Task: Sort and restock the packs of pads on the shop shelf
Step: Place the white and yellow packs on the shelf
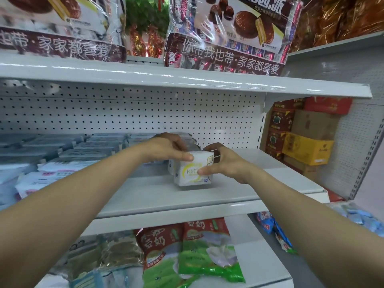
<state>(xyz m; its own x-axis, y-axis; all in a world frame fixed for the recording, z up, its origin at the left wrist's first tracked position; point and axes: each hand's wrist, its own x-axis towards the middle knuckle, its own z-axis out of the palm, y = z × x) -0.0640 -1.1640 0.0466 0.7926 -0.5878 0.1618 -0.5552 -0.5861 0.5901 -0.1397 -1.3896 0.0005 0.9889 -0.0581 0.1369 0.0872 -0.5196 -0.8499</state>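
A small white pack of pads (190,177) with yellow-green print stands upright on the middle shelf (239,194). My left hand (170,147) grips its top left edge, thumb on the front. My right hand (224,163) holds its right side, thumb pressed on the front face and fingers curled over the top. More white packs (171,166) stand just behind and to the left of it. Rows of blue-grey pad packs (68,148) lie stacked along the left half of the same shelf, and pink-and-white packs (31,179) lie at the front left.
Large snack bags (224,32) sit on the shelf above. Red and green soy-milk bags (187,246) lie on the shelf below. Cartons (305,142) are stacked behind the right end panel. The pegboard back wall (145,113) closes the shelf.
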